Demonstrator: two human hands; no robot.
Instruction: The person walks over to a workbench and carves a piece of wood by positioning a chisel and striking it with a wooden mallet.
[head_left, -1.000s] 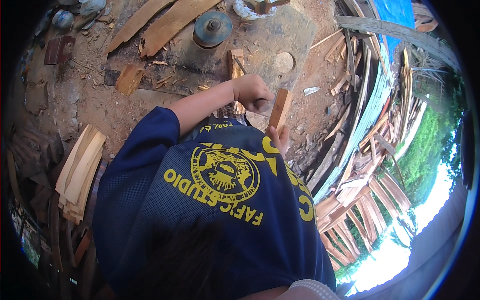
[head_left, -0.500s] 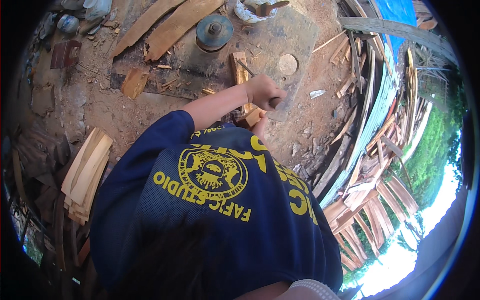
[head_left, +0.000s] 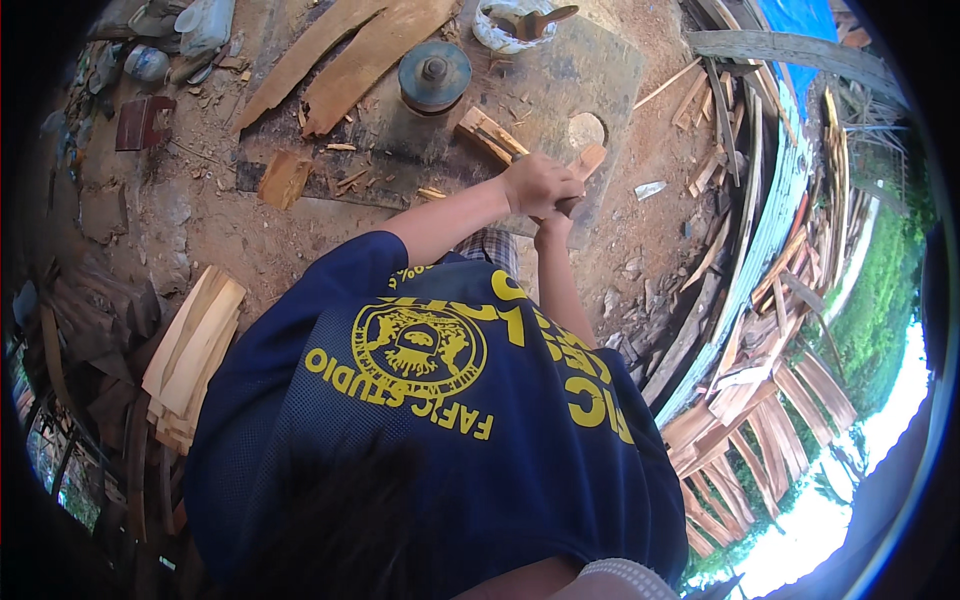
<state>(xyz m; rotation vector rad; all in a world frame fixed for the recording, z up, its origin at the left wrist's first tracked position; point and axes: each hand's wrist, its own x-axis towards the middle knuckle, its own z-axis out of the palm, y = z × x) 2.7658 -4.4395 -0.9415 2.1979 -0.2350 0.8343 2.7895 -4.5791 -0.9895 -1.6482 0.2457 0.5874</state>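
Note:
My left hand (head_left: pixel 540 187) is closed round a dark wooden handle (head_left: pixel 568 207), whose end shows at the fist's right side. The rest of that tool is hidden by the fingers. Just below and partly behind it is my right hand (head_left: pixel 553 228), its fingers mostly covered. A light-brown wood piece (head_left: pixel 590 160) sticks out beyond the hands at the upper right, and my right hand appears to grip it. Close by, a split wood block (head_left: pixel 490 133) lies slantwise on the worn board (head_left: pixel 535 85), its near end reaching toward my left hand.
A round blue-grey metal object (head_left: pixel 435 77) and a white-rimmed bowl (head_left: pixel 505 35) with a brown implement stand on the board. Long planks (head_left: pixel 375 70) lie at upper left. Stacked boards (head_left: pixel 192 350) are at my left, piled wood slats (head_left: pixel 760 440) at my right.
The wood piece has moved up and right, from below my left hand to beyond it. My right hand has risen close against the left. The split block has turned to a slant.

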